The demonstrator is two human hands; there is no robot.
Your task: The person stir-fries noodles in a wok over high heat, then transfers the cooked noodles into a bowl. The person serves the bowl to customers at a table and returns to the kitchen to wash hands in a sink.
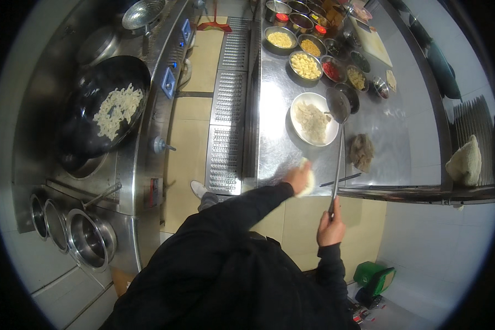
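Observation:
My left hand [299,179] is closed on a pale folded cloth [309,185] over the near edge of the steel counter [278,144]. My right hand [331,229] grips the end of a long-handled ladle [337,103]. The ladle's bowl hangs over or rests by a dark bowl [353,100]; I cannot tell which. Left of the ladle bowl stands a white dish [295,128] holding pale cooked-looking food [312,119]. A thin dark stick [346,179] lies across under the ladle handle. To the right is a crumpled brownish cloth [361,152].
Several metal bowls of chopped ingredients, one with pale yellow cubes [305,66], crowd the far counter beside a white cutting board [373,43]. On the left, a black wok [82,103] with pale pieces [119,109] sits on the stove. Between them runs a metal floor grate [227,99].

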